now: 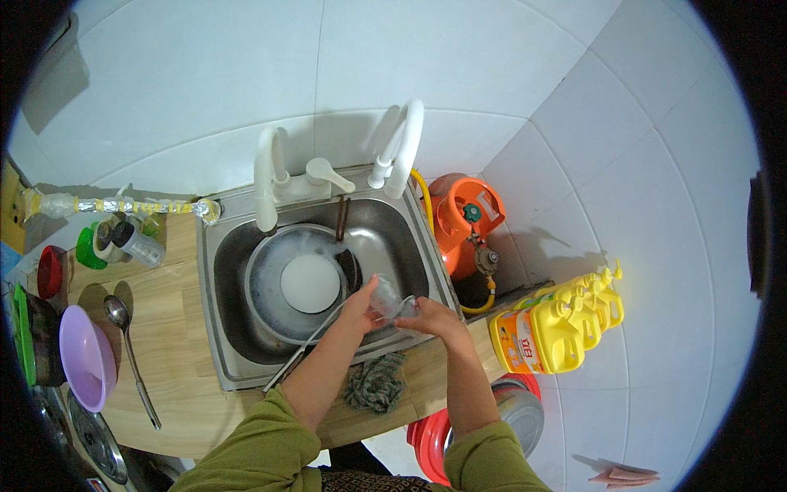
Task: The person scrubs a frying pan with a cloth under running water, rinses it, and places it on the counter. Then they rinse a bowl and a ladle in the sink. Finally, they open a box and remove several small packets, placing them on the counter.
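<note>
Over the right part of a stainless steel sink [209, 320], my left hand [363, 307] and my right hand [428, 317] hold a small clear vessel [385, 298], glass or plastic, between them. My fingers cover part of it, so its full shape is hidden. To the left in the sink sits a round metal basin [261, 320] of cloudy water, with a round white dish [310, 284] in it. A dark curved item [349, 270] stands at the basin's right side. Beside my left forearm, a thin metal handle [289, 369] crosses the sink's front rim.
Two white faucets [265, 184] rise behind the sink. Near its front edge lies a grey-green cloth [375, 384]. A ladle [129, 344] and a purple bowl [88, 360] stand left. An orange gas cylinder [458, 246] and yellow detergent jugs [541, 335] are on the right.
</note>
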`<state>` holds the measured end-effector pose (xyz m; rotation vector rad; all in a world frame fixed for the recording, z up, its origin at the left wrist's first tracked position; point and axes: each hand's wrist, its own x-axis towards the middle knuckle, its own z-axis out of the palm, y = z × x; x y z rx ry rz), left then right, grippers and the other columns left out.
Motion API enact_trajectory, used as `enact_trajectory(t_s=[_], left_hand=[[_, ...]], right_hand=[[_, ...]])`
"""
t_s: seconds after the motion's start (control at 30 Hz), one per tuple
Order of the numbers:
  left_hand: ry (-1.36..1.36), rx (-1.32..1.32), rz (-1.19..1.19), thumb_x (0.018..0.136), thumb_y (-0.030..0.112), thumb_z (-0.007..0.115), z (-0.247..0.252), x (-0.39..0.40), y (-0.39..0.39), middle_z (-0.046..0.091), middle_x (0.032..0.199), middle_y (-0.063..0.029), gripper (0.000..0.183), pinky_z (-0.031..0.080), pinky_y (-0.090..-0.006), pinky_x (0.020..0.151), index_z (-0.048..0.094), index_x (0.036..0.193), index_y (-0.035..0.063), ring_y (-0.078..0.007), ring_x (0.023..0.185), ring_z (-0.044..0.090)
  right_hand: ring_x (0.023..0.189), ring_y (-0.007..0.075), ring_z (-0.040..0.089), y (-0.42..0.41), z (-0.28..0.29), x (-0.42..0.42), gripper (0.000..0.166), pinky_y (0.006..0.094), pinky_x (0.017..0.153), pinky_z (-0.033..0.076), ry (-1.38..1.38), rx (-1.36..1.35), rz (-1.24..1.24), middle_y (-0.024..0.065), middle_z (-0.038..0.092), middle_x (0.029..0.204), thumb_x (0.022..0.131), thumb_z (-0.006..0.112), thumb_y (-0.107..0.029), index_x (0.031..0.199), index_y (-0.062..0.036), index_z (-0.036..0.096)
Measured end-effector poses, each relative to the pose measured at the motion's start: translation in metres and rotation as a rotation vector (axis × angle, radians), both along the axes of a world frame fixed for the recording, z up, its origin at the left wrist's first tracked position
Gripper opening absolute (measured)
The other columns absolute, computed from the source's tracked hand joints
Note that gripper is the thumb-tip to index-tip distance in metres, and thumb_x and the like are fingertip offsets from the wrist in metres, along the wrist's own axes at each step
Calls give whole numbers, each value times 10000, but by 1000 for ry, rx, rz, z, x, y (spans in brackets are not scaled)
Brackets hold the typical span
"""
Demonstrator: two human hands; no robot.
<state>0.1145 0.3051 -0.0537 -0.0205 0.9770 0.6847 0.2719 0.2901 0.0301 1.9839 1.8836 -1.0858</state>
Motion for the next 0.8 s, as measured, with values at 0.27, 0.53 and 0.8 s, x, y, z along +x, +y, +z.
enact_trajectory(t_s=[0.27, 0.53, 0.8], left_hand=[[115, -46, 30, 687, 528, 584, -5, 15, -12, 476, 882, -73, 525, 372, -344, 599, 487, 942, 80, -196, 735, 449], [277, 235, -166, 756, 585, 427, 21, 18, -29, 448, 1047, -44, 573, 330, -392, 727, 429, 1065, 103, -170, 874, 434], [200, 344, -149, 790, 529, 392, 40, 14, -40, 358, 1228, -6, 583, 251, -377, 855, 333, 1242, 165, -173, 1083, 311]], right_hand=[[856, 298, 558, 13, 11, -17, 725, 333, 706, 422, 43, -75, 47, 203, 575, 894, 540, 615, -587, 889, 45, 556], [904, 313, 540, 3, 1, -21, 769, 358, 763, 413, 13, 168, -90, 208, 559, 949, 544, 656, -516, 1047, 25, 443], [957, 343, 495, -3, -19, -25, 720, 391, 797, 403, 166, 388, -91, 202, 519, 1025, 558, 708, -389, 1117, -43, 413]])
